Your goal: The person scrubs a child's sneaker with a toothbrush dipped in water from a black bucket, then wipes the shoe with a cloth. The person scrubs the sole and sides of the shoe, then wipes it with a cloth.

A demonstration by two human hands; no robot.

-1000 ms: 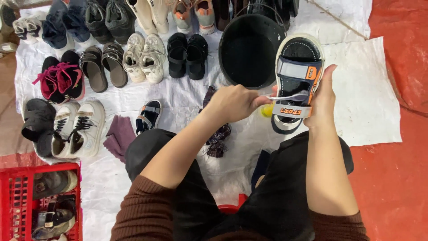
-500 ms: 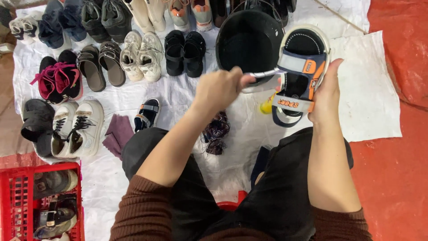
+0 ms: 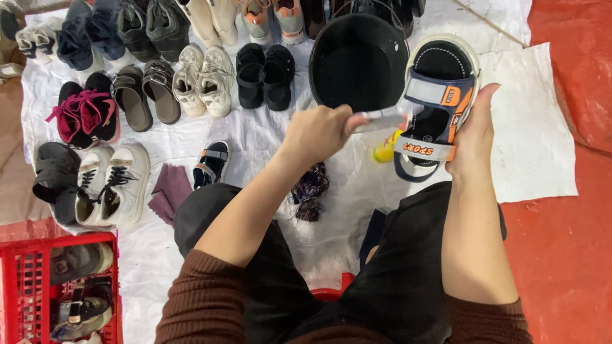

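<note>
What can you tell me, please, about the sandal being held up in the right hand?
The sandal is a small open-toed shoe with a cream sole rim, a black footbed edged in pale stitching, navy straps with orange trim and a dark heel loop. It is held sole-down, toe pointing away, above the white sheet and beside the black basin. The right hand grips its outer edge; the left hand presses a pale brush against its strap.

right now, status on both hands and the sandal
Left hand gripping pale brush handle, bristles on navy-and-orange strap sandal. Right hand holding the sandal upright. Black round basin just behind, nothing blocking.
</note>
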